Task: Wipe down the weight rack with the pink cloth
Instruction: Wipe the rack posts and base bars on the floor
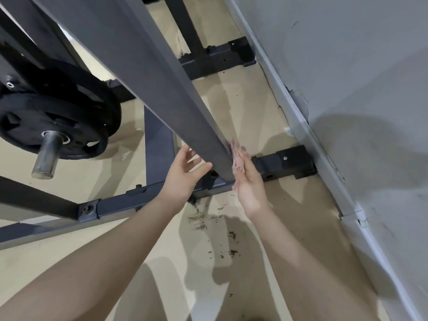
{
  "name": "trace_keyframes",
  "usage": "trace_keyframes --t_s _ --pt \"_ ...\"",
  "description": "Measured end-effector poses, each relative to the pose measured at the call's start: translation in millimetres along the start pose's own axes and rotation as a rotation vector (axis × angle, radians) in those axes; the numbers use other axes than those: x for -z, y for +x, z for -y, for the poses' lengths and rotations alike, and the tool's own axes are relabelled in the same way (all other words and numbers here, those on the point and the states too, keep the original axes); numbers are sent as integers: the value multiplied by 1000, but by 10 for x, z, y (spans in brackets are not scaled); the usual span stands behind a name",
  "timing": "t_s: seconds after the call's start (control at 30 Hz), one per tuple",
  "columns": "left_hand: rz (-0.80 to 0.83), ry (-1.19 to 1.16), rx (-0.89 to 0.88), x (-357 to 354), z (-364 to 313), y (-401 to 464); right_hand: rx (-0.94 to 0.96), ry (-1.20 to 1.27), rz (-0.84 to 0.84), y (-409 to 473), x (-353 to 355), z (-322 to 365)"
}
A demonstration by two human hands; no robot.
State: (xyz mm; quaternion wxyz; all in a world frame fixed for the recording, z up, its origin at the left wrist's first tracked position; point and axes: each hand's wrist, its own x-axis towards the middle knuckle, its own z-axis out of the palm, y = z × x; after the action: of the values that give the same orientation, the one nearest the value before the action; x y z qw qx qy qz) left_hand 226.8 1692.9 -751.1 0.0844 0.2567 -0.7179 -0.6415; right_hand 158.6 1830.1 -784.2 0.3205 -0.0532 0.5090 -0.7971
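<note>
Pink cloth pressed on the right side of the rack's slanted post, low down near its foot

So the pink cloth (236,158) is sandwiched between the right hand (249,181) and the right face of the grey upright (162,89) of the weight rack, fingers look fairly straight and flat on it rather than balled up. Left hand (185,172) sits on the opposite side of that post, fingers spread and relaxed, thumb touching the post, gripping nothing. The post's long axis runs up and away to the upper left, so I'd guess the wipe has to travel along that line, and the right hand is the one doing it. Left of the post there's a black weight plate (55,117) on a steel peg (46,156); right of it, the grey wall (347,89). Some dark crumbs on the floor (222,246) below the post.
</note>
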Motion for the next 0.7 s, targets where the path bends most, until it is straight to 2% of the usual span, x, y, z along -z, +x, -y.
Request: trace_keyframes --t_s 0.1,0.17,0.23,0.33,0.47,0.53,0.7 --pt "-20 42 20 8 -47 -4 -109 -113 -118 -6 3 120" --pt "11 66 58 53 -105 -52 -104 -141 -134 -94 -129 277" --pt "28 84 69 108 -240 -129 14 -287 -210 -210 -278 490" --pt "45 89 26 239 -569 -219 200 -382 -306 -327 -481 961" --pt "138 114 -157 434 -1334 -334 449 -451 -203 -441 -985 1694" --pt "134 95 -259 542 -1725 -419 546 -438 -135 -464 -1322 2028" --pt "-116 -44 -509 943 -2479 -638 734 -372 -38 -525 -2055 2618"
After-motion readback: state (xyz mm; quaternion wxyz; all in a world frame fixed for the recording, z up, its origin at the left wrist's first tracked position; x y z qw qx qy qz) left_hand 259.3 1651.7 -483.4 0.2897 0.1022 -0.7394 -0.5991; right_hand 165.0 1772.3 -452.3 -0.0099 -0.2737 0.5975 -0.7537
